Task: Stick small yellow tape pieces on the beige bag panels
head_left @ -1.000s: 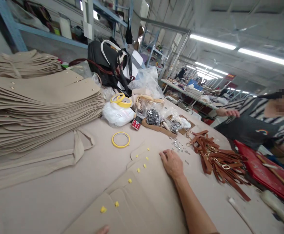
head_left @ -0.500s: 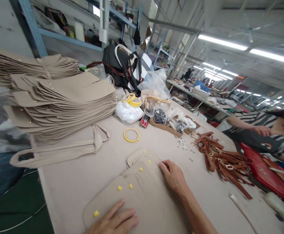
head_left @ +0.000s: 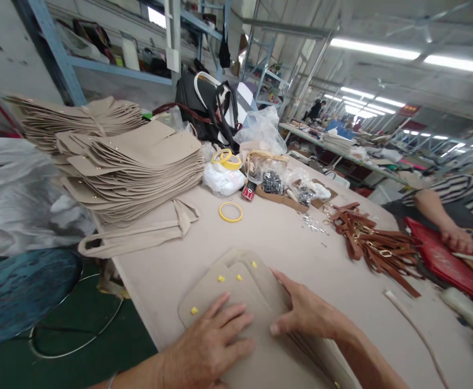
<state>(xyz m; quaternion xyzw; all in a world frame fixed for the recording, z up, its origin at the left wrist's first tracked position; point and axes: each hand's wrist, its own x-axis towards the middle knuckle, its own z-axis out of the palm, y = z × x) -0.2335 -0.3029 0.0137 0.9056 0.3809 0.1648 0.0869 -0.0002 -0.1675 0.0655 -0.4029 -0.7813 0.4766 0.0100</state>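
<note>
A stack of beige bag panels [head_left: 260, 351] with small yellow tabs lies before me at the table's near side. My left hand [head_left: 215, 343] rests flat on top, its fingers stretched over the upper panel just below the tabs. At the right edge of the stack, my right hand [head_left: 309, 310] has its thumb on the top panel and its fingers along the outer edge. Below that hand, several layers show slightly fanned. The undersides of its fingers are partly hidden.
Tall piles of beige panels [head_left: 151, 167] stand at the left, with a beige strap [head_left: 139, 240] in front. A yellow tape roll [head_left: 231, 212], brown straps [head_left: 370, 237] and a red board [head_left: 442, 259] lie farther off. A co-worker's hand [head_left: 457, 237] is at right; a blue stool [head_left: 25, 297] stands left.
The panels that were spread lengthwise now overlap more closely, and fewer yellow tabs show. My right thumb has moved onto the top panel. The view has shifted, and the co-worker's hand is lower.
</note>
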